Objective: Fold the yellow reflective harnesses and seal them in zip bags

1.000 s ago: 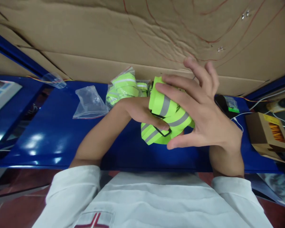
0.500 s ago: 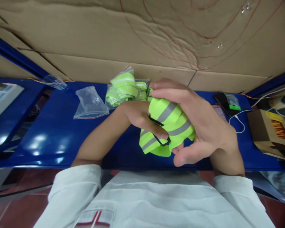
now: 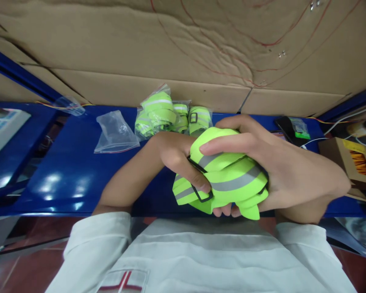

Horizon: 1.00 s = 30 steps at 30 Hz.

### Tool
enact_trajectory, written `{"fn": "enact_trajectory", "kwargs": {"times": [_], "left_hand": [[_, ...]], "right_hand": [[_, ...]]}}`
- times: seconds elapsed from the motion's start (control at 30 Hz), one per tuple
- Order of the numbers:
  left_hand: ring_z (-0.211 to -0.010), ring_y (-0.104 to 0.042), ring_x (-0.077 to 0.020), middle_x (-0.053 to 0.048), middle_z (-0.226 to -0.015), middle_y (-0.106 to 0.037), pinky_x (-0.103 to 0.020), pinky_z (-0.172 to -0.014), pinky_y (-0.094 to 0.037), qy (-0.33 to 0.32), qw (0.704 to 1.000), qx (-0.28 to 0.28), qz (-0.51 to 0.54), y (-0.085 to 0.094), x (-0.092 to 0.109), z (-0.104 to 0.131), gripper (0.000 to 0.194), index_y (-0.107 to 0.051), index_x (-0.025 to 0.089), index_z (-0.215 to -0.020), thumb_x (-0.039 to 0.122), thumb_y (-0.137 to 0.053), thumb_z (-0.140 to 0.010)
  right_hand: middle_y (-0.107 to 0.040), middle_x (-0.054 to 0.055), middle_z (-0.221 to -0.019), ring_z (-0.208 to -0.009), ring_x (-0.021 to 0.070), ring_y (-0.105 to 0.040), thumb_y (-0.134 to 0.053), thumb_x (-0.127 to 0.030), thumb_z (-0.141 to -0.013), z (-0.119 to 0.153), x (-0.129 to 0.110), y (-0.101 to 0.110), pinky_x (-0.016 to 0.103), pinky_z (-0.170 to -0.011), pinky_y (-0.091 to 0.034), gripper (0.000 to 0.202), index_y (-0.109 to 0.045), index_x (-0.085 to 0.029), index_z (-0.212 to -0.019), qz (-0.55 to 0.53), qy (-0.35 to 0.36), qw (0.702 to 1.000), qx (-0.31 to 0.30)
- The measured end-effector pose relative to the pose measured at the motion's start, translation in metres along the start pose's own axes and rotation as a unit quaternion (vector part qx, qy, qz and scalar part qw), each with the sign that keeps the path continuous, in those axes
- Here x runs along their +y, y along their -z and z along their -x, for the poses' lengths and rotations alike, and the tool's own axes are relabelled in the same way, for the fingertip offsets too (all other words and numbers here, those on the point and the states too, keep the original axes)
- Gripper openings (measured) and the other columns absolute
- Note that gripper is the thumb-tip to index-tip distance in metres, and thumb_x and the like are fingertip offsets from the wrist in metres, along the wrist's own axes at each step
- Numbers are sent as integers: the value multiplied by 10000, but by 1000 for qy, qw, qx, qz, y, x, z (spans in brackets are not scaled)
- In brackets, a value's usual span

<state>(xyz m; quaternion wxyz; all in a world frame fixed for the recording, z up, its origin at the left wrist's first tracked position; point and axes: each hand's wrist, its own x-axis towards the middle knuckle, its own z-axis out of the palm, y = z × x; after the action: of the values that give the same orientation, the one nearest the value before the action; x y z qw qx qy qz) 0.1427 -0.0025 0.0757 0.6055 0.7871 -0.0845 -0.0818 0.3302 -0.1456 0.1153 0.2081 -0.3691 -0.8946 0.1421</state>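
Note:
Both hands hold a bundled neon-yellow reflective strap (image 3: 232, 175) with grey stripes, above the front of the blue table. My left hand (image 3: 179, 158) grips its left side, the thumb pressing on a black plastic buckle (image 3: 203, 196). Some fingertips show under the bundle; the other left fingers are hidden behind it. Over the top and right side curls my right hand (image 3: 280, 162), its fingers lying across the folds. A loose fold of strap hangs at the lower right. Behind the hands, similar rolled straps (image 3: 160, 112) in clear bags stand against the cardboard.
An unfilled clear zip bag (image 3: 116, 132) lies left of the bagged straps on the blue table (image 3: 70, 175). A clear plastic cup (image 3: 69, 106) is at the back left. Toward the right are a dark phone (image 3: 288, 130), a white cable and a cardboard box (image 3: 347, 158).
My right hand has turned and moved right, its fingers now wrapped across the bundle. The bundle looks wider, with a fold hanging lower right. My left thumb stays on the buckle.

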Motion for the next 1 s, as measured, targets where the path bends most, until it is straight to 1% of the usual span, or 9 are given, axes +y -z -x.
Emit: {"fn": "enact_trajectory", "kwargs": {"times": [0.07,0.1,0.17,0.4,0.53,0.63,0.7,0.83,1.0], "left_hand": [[-1186,-742,-255,-53,-1180,-800,-265,-1072,-584,-13,986,-156,57,4,-2,-3,264,-810,190,-1157,211,-685,-926],[-1262,-707,-256,-52,-1261,-774,-287,-1125,-558,-22,976,-201,85,6,-4,-5,314,-781,205,-1238,178,-641,-958],[-1276,-697,-262,-46,-1296,-757,-315,-1131,-564,-41,971,-202,120,8,-6,-7,359,-758,224,-1282,148,-683,-939],[-1031,-786,-222,-44,-1065,-825,-265,-942,-640,-66,991,-10,114,4,-3,-2,179,-810,168,-1025,96,-758,-870],[-803,-789,-175,-11,-903,-820,-217,-760,-648,-57,982,139,118,9,-2,11,70,-803,208,-918,220,-819,-852],[-771,-771,-164,-5,-884,-810,-222,-733,-635,-69,971,219,74,15,-7,18,151,-785,203,-912,297,-858,-819],[-762,-754,-155,-9,-875,-800,-234,-726,-624,-72,968,238,35,17,-11,19,193,-769,186,-918,321,-860,-815],[-816,-733,-158,-24,-923,-782,-259,-753,-612,-49,967,249,-36,15,-18,8,246,-722,170,-995,328,-820,-833],[-916,-734,-170,-27,-979,-777,-249,-799,-599,-17,964,263,-44,11,-23,-7,242,-710,170,-988,313,-805,-817]], "right_hand": [[-538,101,-1394,-1461,241,-453,-735,-573,-907,2,1,2,354,-1181,-508,732,-481,-241,-1509,23,5,1000,-3],[-526,111,-1395,-1466,249,-447,-724,-570,-919,2,2,3,377,-1191,-499,719,-483,-233,-1507,33,6,999,-2],[-514,121,-1425,-1479,273,-439,-715,-566,-926,3,5,4,428,-1198,-494,724,-466,-234,-1519,43,2,999,0],[-449,-11,-1650,-1479,269,-516,-912,-562,-720,-9,34,-5,383,-1263,-454,1136,-295,-374,-1655,-87,10,994,60],[-340,-58,-1722,-1630,294,-280,-814,-670,-794,-14,53,-12,453,-1364,-272,1024,-317,-433,-1656,-51,-34,990,126],[-390,18,-1691,-1602,323,-340,-702,-772,-831,-15,51,-16,475,-1354,-292,925,-445,-355,-1616,29,-70,979,189],[-496,54,-1616,-1524,326,-470,-666,-813,-825,-16,44,-18,466,-1319,-369,936,-486,-313,-1596,50,-83,972,212],[-520,69,-1616,-1512,337,-487,-723,-741,-839,-21,33,-25,481,-1275,-440,971,-433,-246,-1623,54,-102,974,194],[-700,46,-1415,-1309,280,-681,-673,-464,-987,-30,38,-40,425,-1130,-564,477,-644,-262,-1419,49,-184,945,267]]}}
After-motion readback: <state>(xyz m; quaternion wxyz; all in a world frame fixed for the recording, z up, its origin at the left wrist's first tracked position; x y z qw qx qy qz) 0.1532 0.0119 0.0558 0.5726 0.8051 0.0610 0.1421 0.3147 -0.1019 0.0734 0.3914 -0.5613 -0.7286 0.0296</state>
